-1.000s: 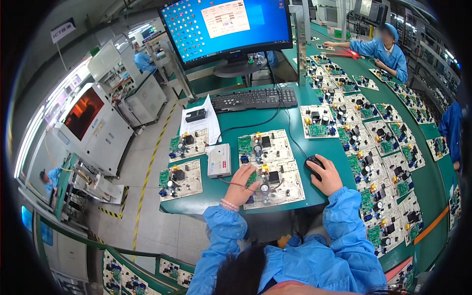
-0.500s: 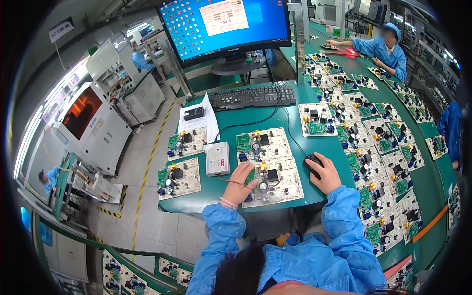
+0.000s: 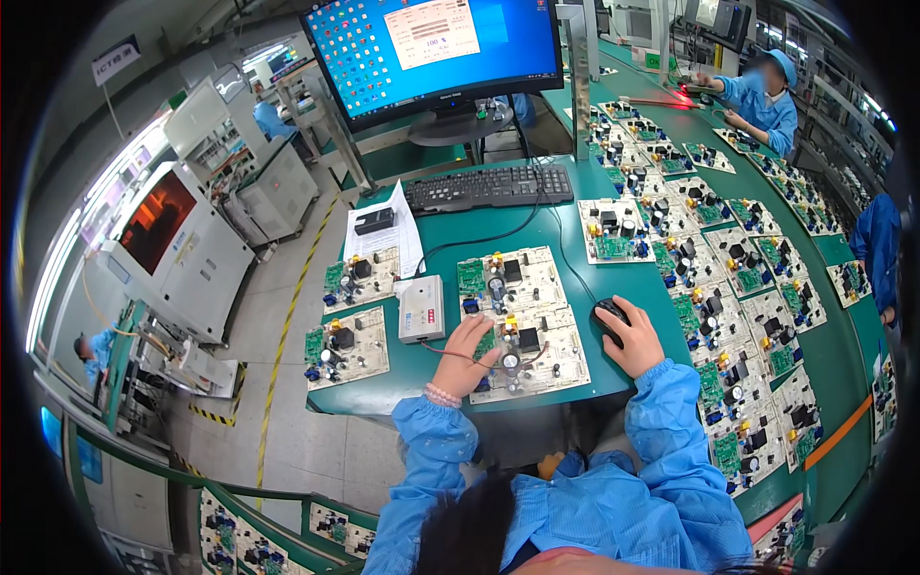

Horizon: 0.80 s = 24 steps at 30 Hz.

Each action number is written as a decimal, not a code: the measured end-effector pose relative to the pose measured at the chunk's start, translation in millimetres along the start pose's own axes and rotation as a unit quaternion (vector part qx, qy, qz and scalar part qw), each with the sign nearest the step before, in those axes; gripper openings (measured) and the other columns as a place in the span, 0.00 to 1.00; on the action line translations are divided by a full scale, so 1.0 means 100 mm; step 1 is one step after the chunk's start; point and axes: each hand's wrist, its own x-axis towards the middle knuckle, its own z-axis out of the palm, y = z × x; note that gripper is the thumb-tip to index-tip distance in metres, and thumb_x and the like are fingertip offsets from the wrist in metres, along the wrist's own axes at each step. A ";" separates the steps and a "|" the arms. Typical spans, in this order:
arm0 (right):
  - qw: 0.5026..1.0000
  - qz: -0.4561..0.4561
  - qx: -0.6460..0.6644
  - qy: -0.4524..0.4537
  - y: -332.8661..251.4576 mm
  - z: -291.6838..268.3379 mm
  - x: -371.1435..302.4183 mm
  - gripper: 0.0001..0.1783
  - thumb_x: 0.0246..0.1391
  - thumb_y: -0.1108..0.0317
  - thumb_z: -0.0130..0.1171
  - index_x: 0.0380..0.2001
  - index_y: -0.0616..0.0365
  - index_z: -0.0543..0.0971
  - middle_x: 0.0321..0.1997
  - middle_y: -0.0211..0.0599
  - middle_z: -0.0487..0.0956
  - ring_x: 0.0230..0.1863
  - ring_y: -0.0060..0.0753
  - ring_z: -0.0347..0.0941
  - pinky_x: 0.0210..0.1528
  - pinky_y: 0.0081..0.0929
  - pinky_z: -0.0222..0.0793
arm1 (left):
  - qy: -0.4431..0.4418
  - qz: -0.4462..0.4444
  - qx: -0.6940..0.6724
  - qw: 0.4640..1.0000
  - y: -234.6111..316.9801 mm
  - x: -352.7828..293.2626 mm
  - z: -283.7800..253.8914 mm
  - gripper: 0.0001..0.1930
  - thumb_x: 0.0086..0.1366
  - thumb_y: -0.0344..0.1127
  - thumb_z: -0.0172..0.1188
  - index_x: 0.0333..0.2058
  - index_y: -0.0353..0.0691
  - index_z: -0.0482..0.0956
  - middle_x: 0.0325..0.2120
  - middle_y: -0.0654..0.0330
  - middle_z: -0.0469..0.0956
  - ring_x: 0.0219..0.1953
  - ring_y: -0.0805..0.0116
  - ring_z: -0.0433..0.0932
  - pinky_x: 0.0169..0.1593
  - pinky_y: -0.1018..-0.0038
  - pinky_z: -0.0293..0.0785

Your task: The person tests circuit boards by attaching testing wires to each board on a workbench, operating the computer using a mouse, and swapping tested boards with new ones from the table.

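Note:
My left hand point(image 3: 462, 359) lies with its fingers stretched out over the left edge of a circuit board point(image 3: 565, 369) at the table's front. Thin red and dark wires pass by its fingers onto the board, which carries a black block, capacitors and a green daughterboard. Wrapped over a black computer mouse point(image 3: 608, 321), my right hand point(image 3: 637, 343) rests to the right of that board. A second circuit board point(image 3: 542, 273) lies directly behind the first. Beside my left hand sits a small white box point(image 3: 422, 311) with red marks.
Two more boards point(image 3: 369, 355) lie at left, near a paper sheet point(image 3: 407, 240) bearing a black device point(image 3: 374, 220). A keyboard point(image 3: 489, 189) and monitor point(image 3: 436, 57) stand behind. Rows of boards point(image 3: 714, 331) cover the right bench, where another person point(image 3: 762, 105) works.
My hands keep their places on the board and the mouse. The person at the far right has drawn an outstretched arm back toward the body. The whole view has shifted slightly.

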 end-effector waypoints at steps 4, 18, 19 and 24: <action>1.000 -0.002 -0.001 -0.001 0.01 0.01 0.00 0.28 0.45 0.71 0.62 0.54 0.44 0.76 0.60 0.48 0.67 0.55 0.54 0.67 0.56 0.43 0.68 | 0.001 0.001 -0.002 1.000 -0.01 0.00 0.01 0.27 0.62 0.43 0.61 0.57 0.37 0.70 0.59 0.47 0.66 0.64 0.49 0.61 0.66 0.60 0.56; 1.000 0.018 0.007 -0.015 -0.01 0.00 -0.02 0.30 0.45 0.68 0.64 0.55 0.40 0.75 0.62 0.47 0.66 0.58 0.54 0.66 0.60 0.44 0.64 | 0.006 -0.003 -0.006 1.000 -0.01 -0.02 0.02 0.27 0.62 0.43 0.61 0.57 0.38 0.70 0.60 0.46 0.65 0.64 0.47 0.60 0.66 0.59 0.56; 1.000 0.018 0.007 -0.015 -0.05 -0.04 -0.04 0.30 0.45 0.68 0.64 0.55 0.40 0.75 0.62 0.47 0.66 0.58 0.54 0.66 0.60 0.44 0.64 | 0.005 -0.011 -0.003 1.000 0.00 -0.05 0.01 0.26 0.62 0.44 0.60 0.57 0.39 0.70 0.60 0.46 0.65 0.65 0.46 0.59 0.66 0.59 0.55; 0.988 -0.067 -0.117 0.075 -0.63 -0.35 0.24 0.31 0.45 0.63 0.63 0.57 0.44 0.73 0.60 0.44 0.68 0.60 0.53 0.64 0.64 0.47 0.56 | -0.027 -0.026 0.053 0.998 0.13 -0.28 -0.07 0.31 0.60 0.49 0.62 0.59 0.43 0.69 0.65 0.49 0.59 0.69 0.42 0.49 0.68 0.54 0.48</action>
